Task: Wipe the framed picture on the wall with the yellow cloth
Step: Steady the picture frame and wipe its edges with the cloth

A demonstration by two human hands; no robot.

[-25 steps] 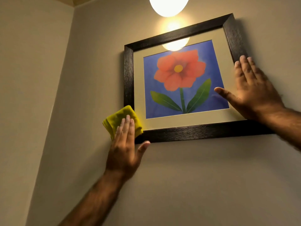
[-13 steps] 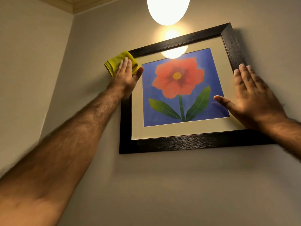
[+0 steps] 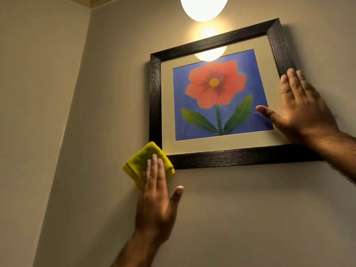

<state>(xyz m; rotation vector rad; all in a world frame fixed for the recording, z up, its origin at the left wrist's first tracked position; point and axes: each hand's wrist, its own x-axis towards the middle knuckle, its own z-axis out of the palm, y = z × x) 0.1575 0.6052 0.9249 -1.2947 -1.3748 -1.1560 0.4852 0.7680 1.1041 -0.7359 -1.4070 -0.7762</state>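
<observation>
The framed picture hangs on the beige wall: a dark wooden frame, a cream mat, and a red flower with green leaves on blue. A folded yellow cloth covers the frame's lower left corner. My left hand presses flat on the cloth, fingers straight and together, thumb spread to the right over the wall. My right hand lies flat on the frame's right side, fingers up along the frame, thumb on the glass over the blue print.
A glowing round lamp hangs just above the frame and reflects in the glass near the top. A wall corner runs down to the left of the picture. Bare wall lies below the frame.
My left hand slid the cloth from the frame's lower left corner to the upper left corner, then back down the left side to the lower left. My right hand stayed put.
</observation>
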